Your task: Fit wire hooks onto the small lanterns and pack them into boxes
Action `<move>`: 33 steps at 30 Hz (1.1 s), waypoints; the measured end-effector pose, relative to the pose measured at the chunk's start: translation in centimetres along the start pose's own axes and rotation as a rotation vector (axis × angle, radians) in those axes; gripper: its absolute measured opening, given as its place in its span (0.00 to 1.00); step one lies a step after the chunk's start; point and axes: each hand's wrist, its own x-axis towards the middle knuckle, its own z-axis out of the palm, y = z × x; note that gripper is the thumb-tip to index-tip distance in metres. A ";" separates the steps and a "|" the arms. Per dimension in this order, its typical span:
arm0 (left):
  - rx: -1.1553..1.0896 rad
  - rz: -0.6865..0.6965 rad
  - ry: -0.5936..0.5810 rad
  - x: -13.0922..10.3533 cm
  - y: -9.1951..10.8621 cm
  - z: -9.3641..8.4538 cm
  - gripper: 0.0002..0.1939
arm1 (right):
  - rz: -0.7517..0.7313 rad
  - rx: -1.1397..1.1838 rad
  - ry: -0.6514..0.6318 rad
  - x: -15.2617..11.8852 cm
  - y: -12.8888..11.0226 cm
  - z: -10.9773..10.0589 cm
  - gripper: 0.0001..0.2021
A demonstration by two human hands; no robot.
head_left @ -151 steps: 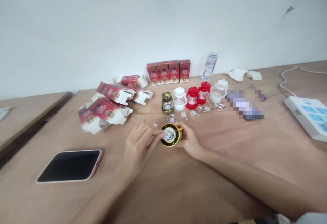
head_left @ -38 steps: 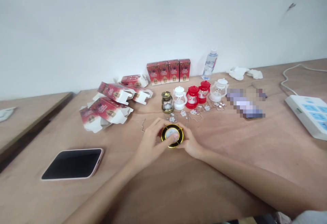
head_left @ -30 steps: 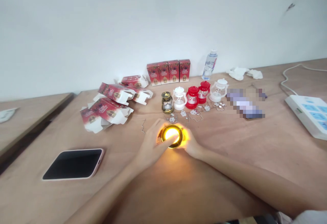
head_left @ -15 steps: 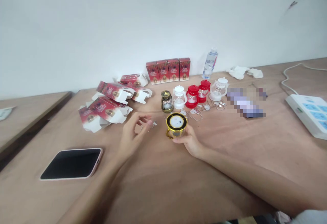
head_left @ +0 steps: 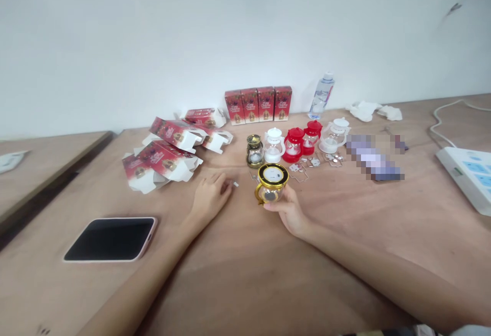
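My right hand (head_left: pixel 293 210) grips a gold lantern (head_left: pixel 271 185), held upside down with its black-ringed base facing up. Over to the left, my left hand (head_left: pixel 213 193) rests low on the table with its fingers curled down around something I cannot make out; a small metal piece (head_left: pixel 235 184) shows beside its fingertips. Behind the held lantern stand a bronze lantern (head_left: pixel 254 152), a white lantern (head_left: pixel 273 146), two red lanterns (head_left: pixel 293 146) and another white lantern (head_left: pixel 333 135). Thin metal pieces (head_left: pixel 299 172) lie in front of them.
Folded red boxes (head_left: pixel 164 159) are piled at the left, and upright red boxes (head_left: pixel 266 105) line the wall. A phone (head_left: pixel 111 240) lies at the near left. A water bottle (head_left: pixel 321 96), crumpled tissues (head_left: pixel 362 111) and a white power strip (head_left: pixel 470 172) are farther right.
My left hand has moved down onto the small metal piece and its fingers have closed. The gold lantern has tilted, showing more of its clear side. The view has shifted slightly.
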 end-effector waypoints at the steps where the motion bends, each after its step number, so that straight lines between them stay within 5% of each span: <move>1: -0.010 -0.027 0.009 0.0 -0.1 0.0 0.09 | -0.006 0.008 -0.007 0.0 0.0 0.0 0.24; 6: 0.017 -0.047 0.031 0.0 -0.1 0.2 0.12 | -0.002 0.013 -0.012 -0.1 0.0 0.0 0.25; 17: 0.106 -0.233 -0.160 1.4 2.3 -0.9 0.10 | 0.013 -0.012 -0.025 -0.2 -0.1 0.1 0.25; 28: 0.161 -0.276 -0.174 1.4 2.9 -1.2 0.11 | 0.022 -0.062 -0.034 -0.2 -0.1 0.0 0.24; 33: 0.314 -0.264 -0.091 1.0 3.0 -1.1 0.15 | 0.028 -0.078 -0.036 -0.2 -0.2 0.1 0.25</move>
